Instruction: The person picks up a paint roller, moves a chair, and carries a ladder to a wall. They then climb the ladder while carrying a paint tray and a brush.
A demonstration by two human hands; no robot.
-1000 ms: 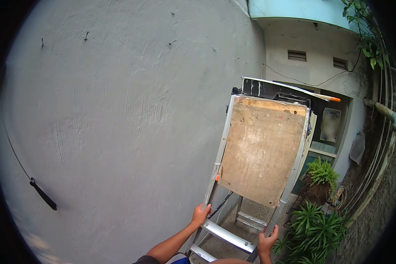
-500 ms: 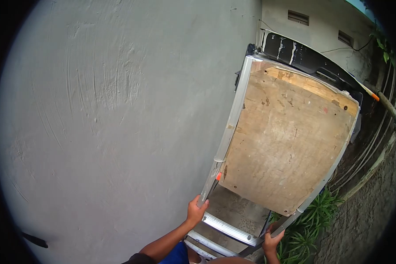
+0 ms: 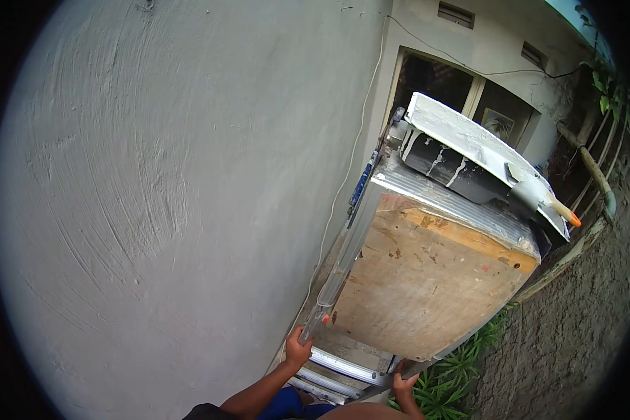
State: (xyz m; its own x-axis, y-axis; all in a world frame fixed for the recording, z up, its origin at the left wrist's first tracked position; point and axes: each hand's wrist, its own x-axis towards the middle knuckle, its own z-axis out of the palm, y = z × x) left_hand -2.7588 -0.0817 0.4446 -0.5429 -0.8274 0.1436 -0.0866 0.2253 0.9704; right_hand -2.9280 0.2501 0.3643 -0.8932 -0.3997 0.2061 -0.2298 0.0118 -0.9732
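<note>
Head view: a metal ladder [image 3: 350,365] stands before me beside a grey wall [image 3: 189,196], its foot cut off below; a wooden board [image 3: 430,283] hides its far side. On top sits a white-streaked black container [image 3: 423,152]. My left hand [image 3: 298,351] grips the left rail [image 3: 341,269]; my right hand [image 3: 404,380], fingers partly hidden, grips the right rail [image 3: 469,337].

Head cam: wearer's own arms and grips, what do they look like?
Left grip and right grip: human, ungloved. Left forearm bare below a dark sleeve; right forearm bare, no sleeve in frame. No watch, cables or markings visible.
</note>
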